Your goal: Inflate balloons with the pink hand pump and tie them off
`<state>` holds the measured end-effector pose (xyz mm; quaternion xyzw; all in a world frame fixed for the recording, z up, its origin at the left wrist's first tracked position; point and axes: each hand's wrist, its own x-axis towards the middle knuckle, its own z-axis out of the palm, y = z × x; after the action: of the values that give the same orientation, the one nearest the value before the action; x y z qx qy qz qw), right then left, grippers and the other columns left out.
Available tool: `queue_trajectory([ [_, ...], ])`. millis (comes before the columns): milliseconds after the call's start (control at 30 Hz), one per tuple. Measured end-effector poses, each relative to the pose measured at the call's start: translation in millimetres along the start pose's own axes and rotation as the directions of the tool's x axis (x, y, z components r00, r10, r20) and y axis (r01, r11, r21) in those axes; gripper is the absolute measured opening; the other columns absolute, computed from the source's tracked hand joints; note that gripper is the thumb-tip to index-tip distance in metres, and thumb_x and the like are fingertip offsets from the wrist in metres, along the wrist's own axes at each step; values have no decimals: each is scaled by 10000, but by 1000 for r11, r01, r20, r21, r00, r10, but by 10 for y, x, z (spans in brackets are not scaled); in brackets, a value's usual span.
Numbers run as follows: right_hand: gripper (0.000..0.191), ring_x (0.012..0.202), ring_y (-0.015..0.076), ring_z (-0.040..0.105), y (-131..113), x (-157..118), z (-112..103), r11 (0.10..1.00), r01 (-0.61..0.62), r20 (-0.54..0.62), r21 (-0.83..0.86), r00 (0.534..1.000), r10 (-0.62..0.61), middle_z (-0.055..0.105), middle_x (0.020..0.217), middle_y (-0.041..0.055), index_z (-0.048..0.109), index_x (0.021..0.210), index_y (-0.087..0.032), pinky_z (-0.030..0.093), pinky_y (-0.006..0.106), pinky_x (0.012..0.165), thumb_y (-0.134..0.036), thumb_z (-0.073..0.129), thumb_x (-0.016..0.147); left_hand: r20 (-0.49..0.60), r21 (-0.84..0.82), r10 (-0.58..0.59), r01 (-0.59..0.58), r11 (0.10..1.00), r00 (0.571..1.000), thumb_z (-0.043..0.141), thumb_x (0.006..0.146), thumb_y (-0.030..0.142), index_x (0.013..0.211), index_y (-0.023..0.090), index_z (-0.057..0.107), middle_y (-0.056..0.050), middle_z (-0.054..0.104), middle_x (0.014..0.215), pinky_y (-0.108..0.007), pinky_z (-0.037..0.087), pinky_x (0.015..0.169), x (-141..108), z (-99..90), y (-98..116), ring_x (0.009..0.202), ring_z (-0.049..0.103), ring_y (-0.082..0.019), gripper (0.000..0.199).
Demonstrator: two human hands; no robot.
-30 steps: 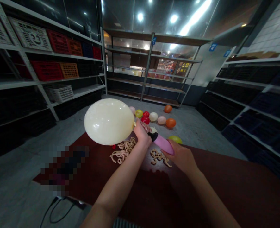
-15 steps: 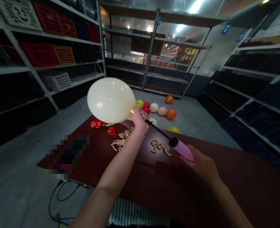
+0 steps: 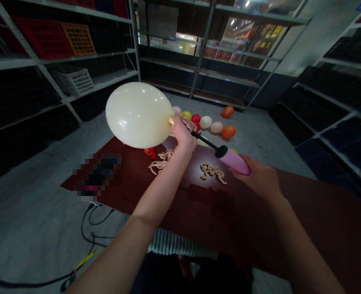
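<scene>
The pump (image 3: 235, 160) has been drawn out, baring its rod (image 3: 208, 141), apparently for an inflating stroke. Left hand (image 3: 183, 130) grips the neck of the balloon (image 3: 139, 115) above the worktop's (image 3: 183, 212) far edge; right hand (image 3: 261, 179) clasps the pump.

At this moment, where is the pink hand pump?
In the head view, the pink hand pump is right of centre, held in the right hand, its black rod running to the left hand, which holds the cream balloon.
</scene>
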<state>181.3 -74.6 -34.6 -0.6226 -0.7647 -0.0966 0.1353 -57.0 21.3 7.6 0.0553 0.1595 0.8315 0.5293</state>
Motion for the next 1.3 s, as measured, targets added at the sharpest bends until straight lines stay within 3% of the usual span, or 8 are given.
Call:
queue_trajectory([
  [200,544,930,326,710,-482,305,-207,995,75,15,-69,997,-74,748,1121,136,612,1313,-187,492,383,748,-561,576,920,60,-1,-57,57,998,997,563,1009,451,606,210,303,84,228,468,-228,222,404,-162,32,-80,364,223,-62,537],
  [333,547,907,314,724,-569,288,-165,995,74,27,-70,997,-72,757,1107,118,609,1311,-196,482,347,711,-583,569,926,67,26,-96,95,995,993,564,1013,425,600,209,291,84,232,437,-231,213,389,-203,51,-68,343,225,-63,540],
  [500,524,859,295,741,-461,123,19,999,30,-30,-21,999,-31,772,1064,90,617,1311,-241,502,338,665,-601,559,935,91,82,-139,132,988,986,519,1037,439,587,204,288,82,236,399,-221,213,373,-259,70,-76,321,225,-58,557],
  [633,510,910,284,754,-331,-17,117,999,19,-59,29,998,-17,762,1172,68,605,1341,-278,541,335,686,-573,594,925,123,104,-135,122,987,983,511,1043,427,567,203,290,79,249,393,-218,216,370,-275,60,-63,315,234,-58,570],
  [1000,565,1028,313,753,394,-631,333,995,-41,-45,88,998,45,734,1268,94,606,1338,-237,605,420,838,-553,615,870,106,102,-121,111,989,987,552,1026,358,552,201,315,81,239,400,-225,209,370,-181,64,22,312,238,-62,553],
  [1133,554,1028,320,753,408,-638,292,990,-69,-32,124,997,73,740,1258,78,619,1328,-263,605,437,845,-553,620,855,128,101,-97,85,991,987,569,1016,410,556,201,314,79,246,408,-222,220,372,-213,62,7,321,240,-59,566],
  [1300,516,980,321,761,281,-430,178,987,-38,-23,158,999,42,755,1217,87,636,1308,-251,596,423,832,-509,610,861,156,63,-43,34,997,987,527,1035,385,562,199,343,73,260,420,-222,228,377,-202,52,8,330,247,-62,540],
])
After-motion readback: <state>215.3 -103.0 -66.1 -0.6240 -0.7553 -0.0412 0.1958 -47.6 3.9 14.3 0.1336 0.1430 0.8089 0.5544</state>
